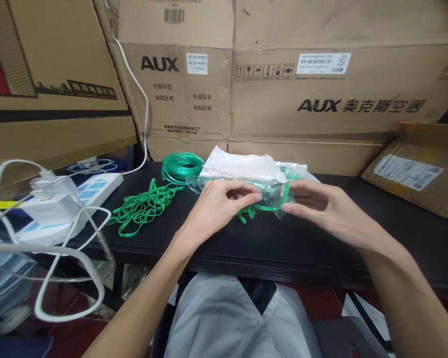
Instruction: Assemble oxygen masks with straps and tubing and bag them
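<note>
1. Head view: the clear plastic mask [272, 194] with its green strap [285, 191] is between both hands, above the middle of the black counter [216, 248].
2. The left hand [224, 199] has thumb and forefinger pinched at the mask's left edge; the right hand [328, 204] has its grip closed on the right side, at the strap.
3. The counter's near edge runs below the wrists, just in front of the grey-clad legs [231, 318]. Room for moving lies right of the hands, up to the taped carton [406, 169], and in the strip between hands and near edge.
4. On the left, a tangled heap of green elastic bands [145, 206] lies near a coil of green tubing [182, 166]. Farther left, chargers [54, 201] sit on a white power strip [100, 189], with loose white cables [74, 314] looping past the near edge.
5. AUX cardboard [343, 124] walls the far side; another printed carton [67, 49] leans at far left. Reddish floor [321, 298] shows below.
6. Behind the hands are white packets [242, 166] and a clear bag [293, 171] with something green inside, too covered to identify.
</note>
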Action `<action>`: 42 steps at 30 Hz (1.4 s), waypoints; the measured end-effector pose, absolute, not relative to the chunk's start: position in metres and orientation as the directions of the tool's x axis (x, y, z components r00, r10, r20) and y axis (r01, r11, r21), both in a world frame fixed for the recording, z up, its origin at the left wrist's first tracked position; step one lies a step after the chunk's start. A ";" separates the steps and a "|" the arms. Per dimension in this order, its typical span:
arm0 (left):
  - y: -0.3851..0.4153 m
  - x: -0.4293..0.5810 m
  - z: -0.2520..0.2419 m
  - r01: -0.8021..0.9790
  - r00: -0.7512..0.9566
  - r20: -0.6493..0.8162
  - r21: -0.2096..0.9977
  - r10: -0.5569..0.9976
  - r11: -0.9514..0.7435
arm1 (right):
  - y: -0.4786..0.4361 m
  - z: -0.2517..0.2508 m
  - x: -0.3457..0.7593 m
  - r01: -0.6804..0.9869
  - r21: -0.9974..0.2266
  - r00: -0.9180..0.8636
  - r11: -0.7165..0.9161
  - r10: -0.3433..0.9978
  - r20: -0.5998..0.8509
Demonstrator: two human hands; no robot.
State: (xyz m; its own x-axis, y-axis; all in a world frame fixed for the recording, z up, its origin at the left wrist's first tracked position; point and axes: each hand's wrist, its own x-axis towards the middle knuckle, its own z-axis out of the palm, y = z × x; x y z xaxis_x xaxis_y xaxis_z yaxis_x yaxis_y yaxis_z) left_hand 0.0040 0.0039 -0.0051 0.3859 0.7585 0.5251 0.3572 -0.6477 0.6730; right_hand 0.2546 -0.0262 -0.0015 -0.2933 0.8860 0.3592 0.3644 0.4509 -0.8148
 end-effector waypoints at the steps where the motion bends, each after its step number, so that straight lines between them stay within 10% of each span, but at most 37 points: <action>1: 0.003 0.004 -0.005 0.367 0.388 0.526 0.664 0.756 -0.651 | -0.026 -0.001 0.253 0.339 -0.825 -0.305 0.452 0.883 0.358; 18: -0.002 0.007 -0.001 0.479 0.401 0.529 0.574 0.747 -0.664 | -0.027 -0.003 0.253 0.232 -0.864 -0.352 0.447 0.866 0.354; 29: -0.008 0.008 -0.004 0.571 0.421 0.598 0.410 0.682 -0.711 | -0.029 -0.006 0.244 0.462 -0.690 -0.383 0.557 0.827 0.411; 42: -0.005 0.004 -0.001 0.554 0.405 0.686 0.342 0.604 -0.759 | -0.031 -0.012 0.230 0.183 -0.823 -0.373 0.537 0.813 0.447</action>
